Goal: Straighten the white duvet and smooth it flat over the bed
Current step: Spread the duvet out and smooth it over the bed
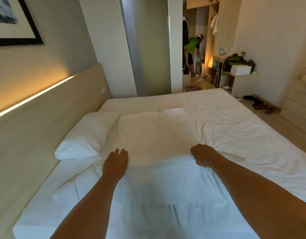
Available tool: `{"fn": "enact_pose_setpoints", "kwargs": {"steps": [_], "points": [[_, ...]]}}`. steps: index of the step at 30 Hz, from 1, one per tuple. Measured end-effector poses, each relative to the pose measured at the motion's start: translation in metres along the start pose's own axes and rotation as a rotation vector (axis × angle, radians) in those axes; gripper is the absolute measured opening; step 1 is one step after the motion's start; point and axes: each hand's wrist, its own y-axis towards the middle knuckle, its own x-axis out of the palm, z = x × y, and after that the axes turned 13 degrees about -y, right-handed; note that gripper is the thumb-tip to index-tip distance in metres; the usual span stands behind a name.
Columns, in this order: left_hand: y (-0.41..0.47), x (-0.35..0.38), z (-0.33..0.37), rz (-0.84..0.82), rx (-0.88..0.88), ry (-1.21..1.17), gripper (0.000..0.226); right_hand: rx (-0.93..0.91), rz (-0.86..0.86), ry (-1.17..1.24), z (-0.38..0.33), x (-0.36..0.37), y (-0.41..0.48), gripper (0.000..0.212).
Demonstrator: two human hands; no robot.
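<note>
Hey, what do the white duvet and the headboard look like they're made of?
The duvet looks like soft woven fabric, probably cotton, matte: it folds into fine creases. The headboard looks like pale wood or wood-look laminate, smooth and matte, with faint grain; which, I cannot tell.

Blocked at left by a pillow (pixel 86 135) lying along the headboard (pixel 45 118), just beside the left hand (pixel 115 163). Free passage between it and the right hand (pixel 203 156), over a low raised fold of duvet (pixel 154 135). Wide open to the right and far across flat, lightly wrinkled bedding. Past the far right edge, floor with shoes (pixel 262 106).
</note>
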Motion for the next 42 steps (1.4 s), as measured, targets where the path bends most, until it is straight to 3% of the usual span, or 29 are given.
{"fn": "enact_pose_setpoints", "kwargs": {"steps": [6, 8, 14, 21, 25, 27, 32, 39, 42], "points": [[0.1, -0.004, -0.029, 0.026, 0.001, 0.01, 0.056, 0.006, 0.004, -0.028, 0.014, -0.027, 0.11, 0.016], [0.137, -0.012, -0.042, 0.02, 0.01, 0.009, 0.052, 0.031, 0.021, -0.042, 0.015, -0.041, 0.143, 0.022], [0.254, -0.057, -0.083, 0.179, 0.057, -0.012, 0.04, 0.098, 0.119, -0.131, 0.034, -0.118, 0.243, 0.023], [0.353, -0.13, -0.115, 0.313, 0.044, 0.019, 0.047, 0.14, 0.258, -0.169, 0.064, -0.2, 0.34, 0.032], [0.404, -0.135, -0.13, 0.345, 0.017, 0.049, 0.051, 0.128, 0.316, -0.156, 0.072, -0.215, 0.4, 0.03], [0.433, -0.118, -0.133, 0.313, 0.011, 0.079, 0.054, 0.12, 0.328, -0.123, 0.075, -0.201, 0.436, 0.039], [0.519, -0.061, -0.137, 0.191, 0.008, 0.091, 0.064, 0.022, 0.274, -0.01, 0.086, -0.134, 0.548, 0.09], [0.623, 0.064, -0.133, 0.021, -0.123, 0.096, 0.084, -0.108, 0.074, 0.18, 0.085, 0.001, 0.699, 0.098], [0.641, 0.125, -0.135, 0.023, -0.106, 0.035, 0.096, -0.12, -0.025, 0.21, 0.074, 0.048, 0.73, 0.106]]}}
